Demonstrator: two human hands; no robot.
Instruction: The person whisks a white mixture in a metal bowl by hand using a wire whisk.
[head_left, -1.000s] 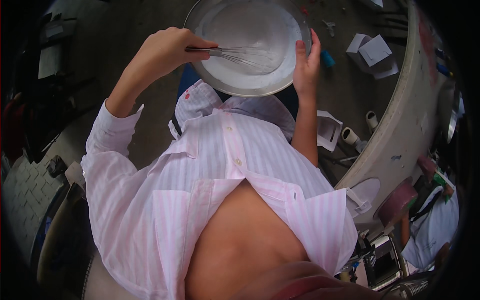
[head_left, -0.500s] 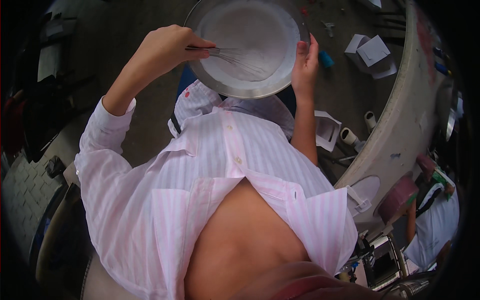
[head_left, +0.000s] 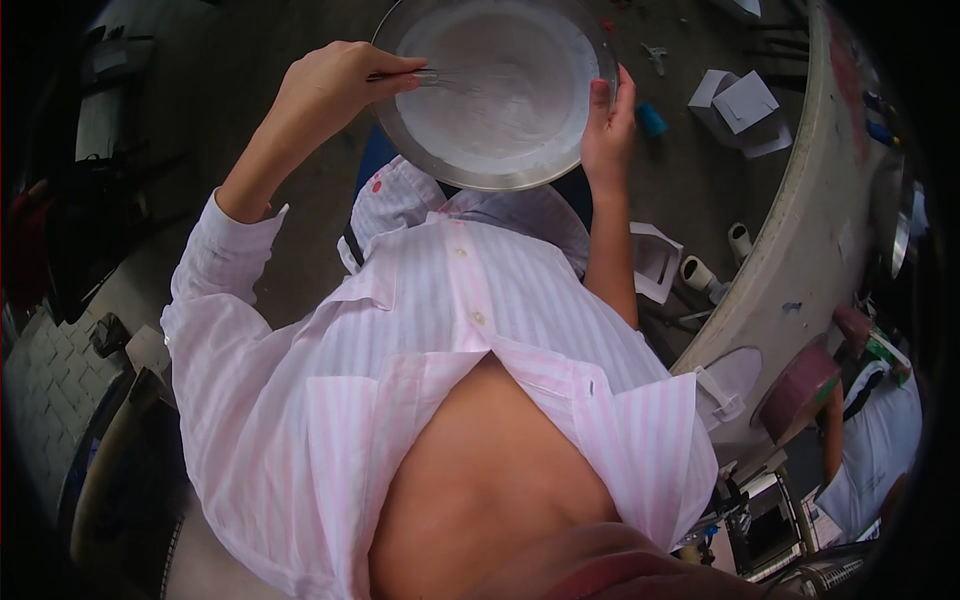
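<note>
A wide metal bowl (head_left: 505, 183) rests above my lap, tilted so its inside shows. Whitish liquid (head_left: 530, 120) with a frothy edge coats the bottom and sides. My left hand (head_left: 345, 78) pinches the handle of a wire whisk (head_left: 428, 77) over the bowl's left rim. The whisk's wires are blurred by motion and lie in the liquid. On the right side of the bowl my right hand (head_left: 609, 125) grips the rim, with the thumb over the edge and the fingers on the outside.
A pale curved table (head_left: 770, 270) runs along my right, with a dark red pot (head_left: 797, 395) on it. Another person's white-clothed body (head_left: 880, 450) is beyond. Open white boxes (head_left: 745, 108), a blue cup-like piece (head_left: 651, 120) and white rolls (head_left: 695, 270) lie on the floor.
My left hand has moved slightly up, taking the whisk through the liquid. The bowl has shifted a little, while my right hand keeps its hold on the rim.
</note>
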